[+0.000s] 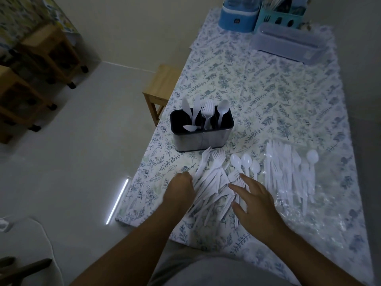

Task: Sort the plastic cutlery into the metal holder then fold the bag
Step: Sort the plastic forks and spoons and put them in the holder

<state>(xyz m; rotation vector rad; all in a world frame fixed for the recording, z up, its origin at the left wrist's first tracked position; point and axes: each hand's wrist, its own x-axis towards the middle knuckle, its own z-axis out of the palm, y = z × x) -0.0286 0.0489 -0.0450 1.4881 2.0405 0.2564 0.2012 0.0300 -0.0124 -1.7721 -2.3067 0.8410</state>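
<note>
Brushed metal, white plastic, printed cloth

The metal holder (202,139) has a dull brushed-steel wall and a dark matt inside. Just in front of it lies smooth white plastic cutlery (214,182); to its right, a glossy, crinkled clear bag (309,207) on the matt leaf-printed tablecloth (268,89).

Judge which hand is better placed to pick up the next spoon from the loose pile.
The right hand, probably. Its open fingers reach toward the three spoons lying just beyond them. The left hand sits curled at the pile's far left edge, beside the knives and forks.
</note>
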